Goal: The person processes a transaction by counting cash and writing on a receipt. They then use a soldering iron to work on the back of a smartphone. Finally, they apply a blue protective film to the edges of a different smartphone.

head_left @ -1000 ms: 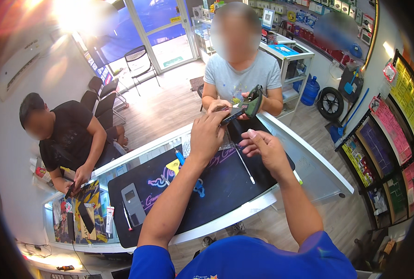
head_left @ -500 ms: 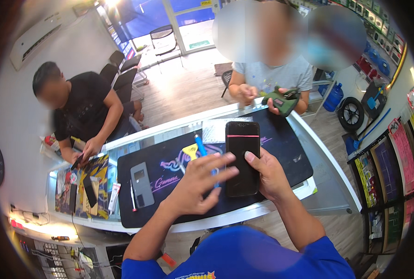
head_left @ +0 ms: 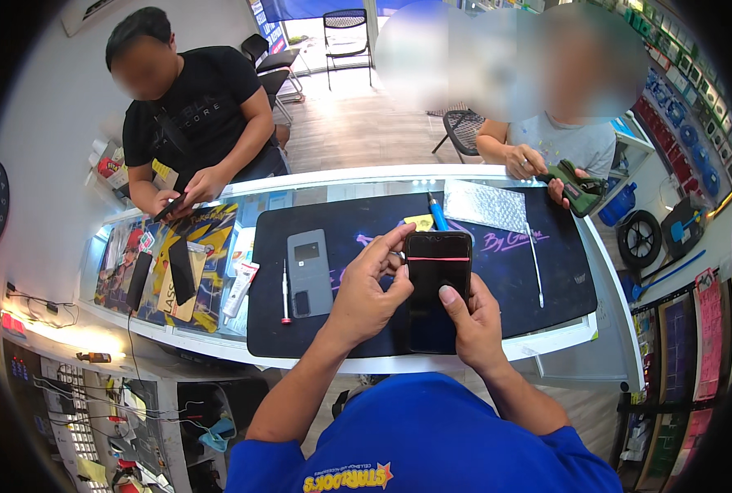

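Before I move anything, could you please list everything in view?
Counter: 1, white-framed glass, centre
Mat: 1, black, on counter
Held phone: 1, black, over mat
Phone-shaped piece: 1, grey, mat's left
Slim tool: 1, white and red, beside that piece
Tube: 1, white and red, left of mat
Pen-shaped tool: 1, blue, mat's far side
Bubble wrap: 1, silvery, mat's far side
Thin rod: 1, white, mat's right
Pouch: 1, green, beyond mat, right
Chairs: several, black, beyond counter
Other people: 2, black and grey shirts, beyond counter
Shelf goods: uncountable, mixed colours, far right
Left hand: 1, bare, at held phone's left edge
Right hand: 1, bare, gripping held phone
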The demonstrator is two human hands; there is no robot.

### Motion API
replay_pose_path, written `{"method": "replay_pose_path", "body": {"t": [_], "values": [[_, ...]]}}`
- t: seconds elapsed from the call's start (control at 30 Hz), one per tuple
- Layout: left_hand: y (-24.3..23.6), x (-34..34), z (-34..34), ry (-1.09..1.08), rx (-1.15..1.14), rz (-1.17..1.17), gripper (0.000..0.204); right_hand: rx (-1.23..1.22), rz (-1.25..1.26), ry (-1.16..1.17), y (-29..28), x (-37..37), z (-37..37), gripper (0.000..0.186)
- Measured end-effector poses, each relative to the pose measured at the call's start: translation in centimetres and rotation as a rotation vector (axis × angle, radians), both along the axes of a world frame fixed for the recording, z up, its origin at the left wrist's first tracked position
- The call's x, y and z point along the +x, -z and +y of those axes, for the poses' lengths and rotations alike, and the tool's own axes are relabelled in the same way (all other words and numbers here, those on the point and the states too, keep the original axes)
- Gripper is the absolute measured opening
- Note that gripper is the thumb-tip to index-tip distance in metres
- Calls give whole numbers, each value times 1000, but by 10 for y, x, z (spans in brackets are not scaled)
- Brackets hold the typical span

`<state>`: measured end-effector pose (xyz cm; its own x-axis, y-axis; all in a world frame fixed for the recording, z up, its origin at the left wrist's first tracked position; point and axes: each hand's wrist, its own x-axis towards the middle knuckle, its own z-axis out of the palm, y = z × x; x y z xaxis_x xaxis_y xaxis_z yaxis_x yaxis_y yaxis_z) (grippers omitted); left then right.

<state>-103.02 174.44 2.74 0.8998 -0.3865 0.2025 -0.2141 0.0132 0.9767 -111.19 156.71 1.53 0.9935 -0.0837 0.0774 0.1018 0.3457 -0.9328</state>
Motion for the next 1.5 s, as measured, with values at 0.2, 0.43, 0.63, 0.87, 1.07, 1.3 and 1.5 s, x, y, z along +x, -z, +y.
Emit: {"method": "replay_pose_path", "body": {"t": [0.2,0.43,0.63,0.87,1.07,1.3,1.5], "values": [[-18,12,28,-47,249,-205,58,-264,-32,-10,0,2,11,34],[-29,19,42,-174,362,-793,53,-254,0,-26,-25,4,7,34],[-29,23,36,143,-115,279,43,-288,-30,52,-20,8,8,31],[-3,-7,5,11,-251,113,47,-335,-111,179,-11,11,5,29],[8,-2,-2,-80,-163,-46,51,-349,-128,169,-11,13,6,30],[-14,11,9,-100,99,-150,42,-366,-152,48,-4,14,-4,32],[-5,14,14,42,-170,79,37,-255,-62,-126,-9,12,-18,38]]}}
